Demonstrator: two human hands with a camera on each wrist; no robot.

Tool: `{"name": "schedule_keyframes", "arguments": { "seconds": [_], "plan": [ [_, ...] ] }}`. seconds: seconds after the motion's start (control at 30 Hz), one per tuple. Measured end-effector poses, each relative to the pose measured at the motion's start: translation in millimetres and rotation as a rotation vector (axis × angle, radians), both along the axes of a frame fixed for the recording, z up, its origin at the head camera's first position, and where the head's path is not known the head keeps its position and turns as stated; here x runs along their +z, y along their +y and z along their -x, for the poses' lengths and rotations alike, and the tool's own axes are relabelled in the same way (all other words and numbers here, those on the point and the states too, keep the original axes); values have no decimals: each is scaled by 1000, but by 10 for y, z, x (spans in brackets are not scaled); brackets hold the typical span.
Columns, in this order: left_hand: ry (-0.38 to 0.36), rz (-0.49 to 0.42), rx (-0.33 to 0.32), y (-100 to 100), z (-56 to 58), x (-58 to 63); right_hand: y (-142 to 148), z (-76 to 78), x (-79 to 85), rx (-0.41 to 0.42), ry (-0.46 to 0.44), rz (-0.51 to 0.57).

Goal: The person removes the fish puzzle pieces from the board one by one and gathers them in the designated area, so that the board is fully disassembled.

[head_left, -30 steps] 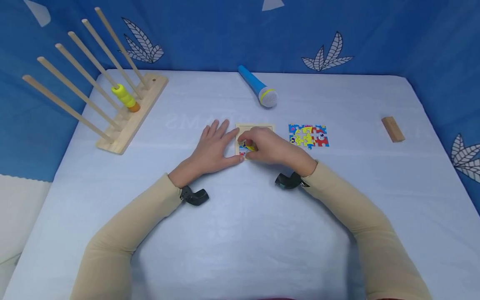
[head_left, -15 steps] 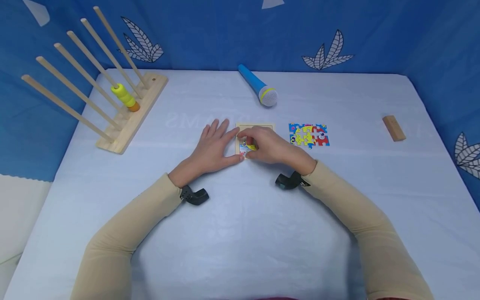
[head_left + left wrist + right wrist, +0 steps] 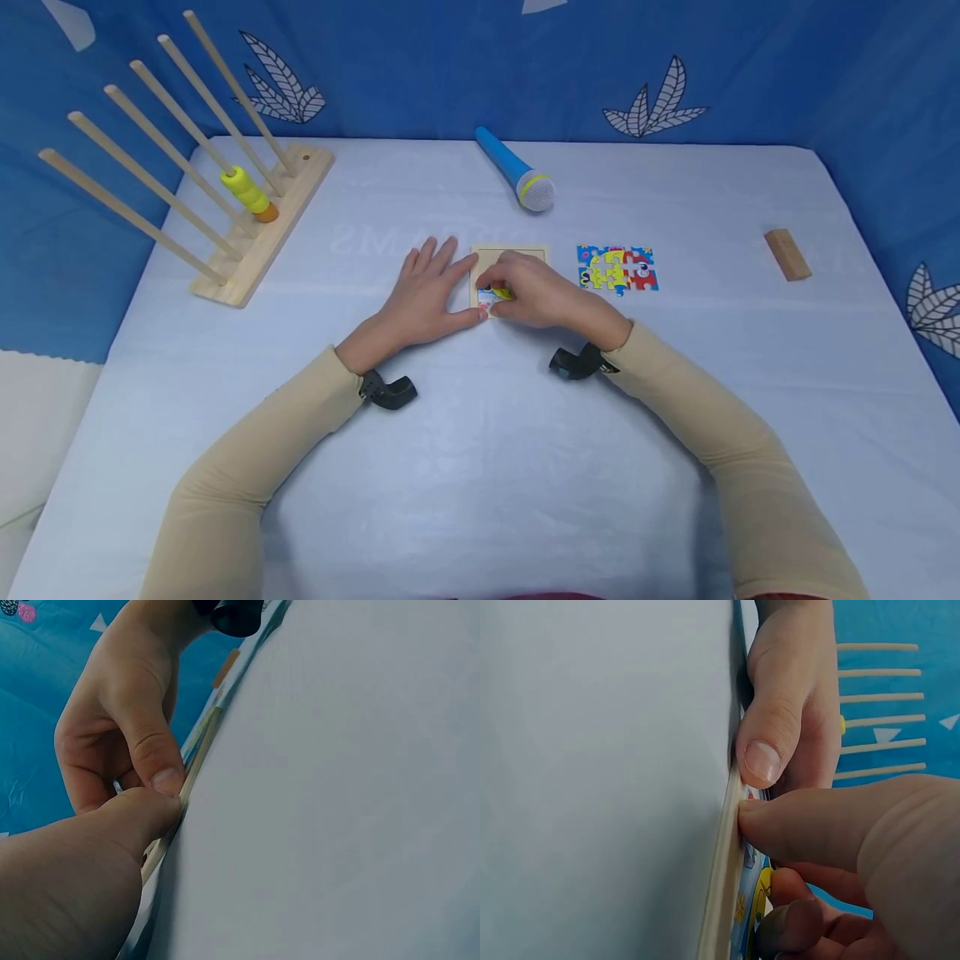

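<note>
A small wooden puzzle tray (image 3: pixel 517 247) lies mid-table with brightly printed puzzle pieces (image 3: pixel 493 297) in its left part. My left hand (image 3: pixel 422 302) lies flat with spread fingers, its thumb and index tips at the tray's left rim. Over the tray my right hand (image 3: pixel 531 292) is curled, thumb at the near rim and fingers bent onto the print, pinching at a puzzle piece. In the right wrist view the right thumb (image 3: pixel 802 825) touches the tray edge (image 3: pixel 720 877); bent fingers meet a yellow part. Much of the tray is hidden beneath this hand.
Right of the tray lies a joined block of puzzle pieces (image 3: pixel 617 271) showing a yellow and red fish. A blue toy microphone (image 3: pixel 513 169) lies behind. A pegged wooden stand (image 3: pixel 311 171) with yellow rings occupies the back left, a wooden block (image 3: pixel 787 255) the right.
Both hands keep nearly the same place at the tray; the right fingers shift only slightly over the print. The head view tilts a little.
</note>
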State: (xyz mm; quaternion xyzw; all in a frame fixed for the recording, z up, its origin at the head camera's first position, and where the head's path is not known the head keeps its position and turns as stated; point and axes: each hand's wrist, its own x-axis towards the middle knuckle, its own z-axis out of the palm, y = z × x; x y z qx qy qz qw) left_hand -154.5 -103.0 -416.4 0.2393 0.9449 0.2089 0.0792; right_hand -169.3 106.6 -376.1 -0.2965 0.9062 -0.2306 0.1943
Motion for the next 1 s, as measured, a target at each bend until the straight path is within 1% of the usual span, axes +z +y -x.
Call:
{"name": "schedule_keyframes", "arguments": {
  "seconds": [0.17,0.47,0.7,1.0],
  "plan": [
    [-1,-4,1,-11,-4,1,-17,-9,13,3,0,-9],
    [12,-15,-1,-17,-1,-15,3,-1,-30,34,6,71],
    [6,-21,-1,-11,2,-8,34,23,-35,12,-47,109],
    [24,-5,-5,-13,2,-8,49,21,-23,0,-27,115]
  ]
}}
